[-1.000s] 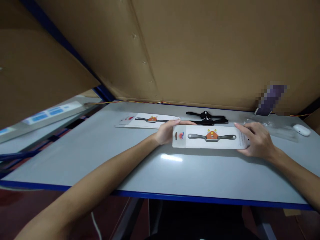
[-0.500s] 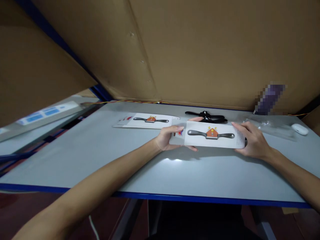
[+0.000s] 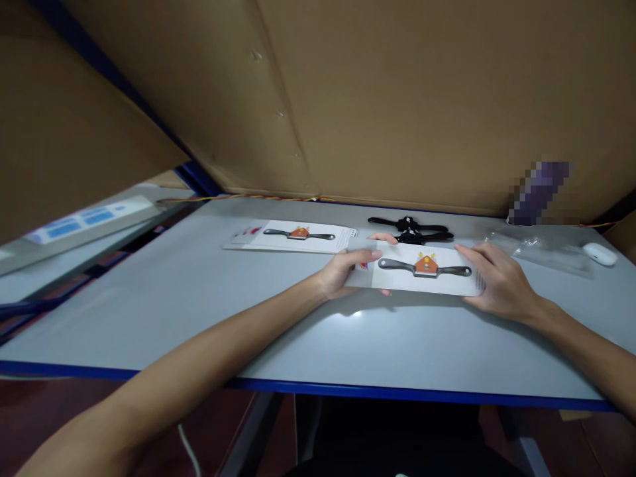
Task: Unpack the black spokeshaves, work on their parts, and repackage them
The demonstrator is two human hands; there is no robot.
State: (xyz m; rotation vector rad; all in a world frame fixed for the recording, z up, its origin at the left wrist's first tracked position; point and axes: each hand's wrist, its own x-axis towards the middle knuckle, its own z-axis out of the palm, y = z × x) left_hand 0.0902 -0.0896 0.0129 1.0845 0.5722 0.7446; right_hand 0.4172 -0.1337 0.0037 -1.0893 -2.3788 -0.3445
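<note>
Above the table I hold a white and grey spokeshave box (image 3: 437, 283), its printed face with the spokeshave picture turned up toward me. My left hand (image 3: 344, 273) is closed around its left end, thumb on top and fingers underneath. At the opposite end, my right hand (image 3: 504, 281) grips the edge, with its fingertips along the top and bottom sides. Just behind the box lie two black spokeshaves (image 3: 410, 227), the nearer one partly covered by the box and my left fingers. More printed packaging (image 3: 342, 240) of the same design lies flat to the left.
Crumpled clear plastic bags (image 3: 546, 252) lie at the right, beside a white rounded case (image 3: 599, 254). A blurred-out purple upright object (image 3: 539, 192) leans at the back. A brown panel (image 3: 397, 99) rises behind the blue-edged table (image 3: 199, 344). A power strip (image 3: 89, 218) is off left.
The box and my left hand have shifted slightly to the right. My right hand now covers more of the box's right end. The view has moved a little; the items on the table stay put.
</note>
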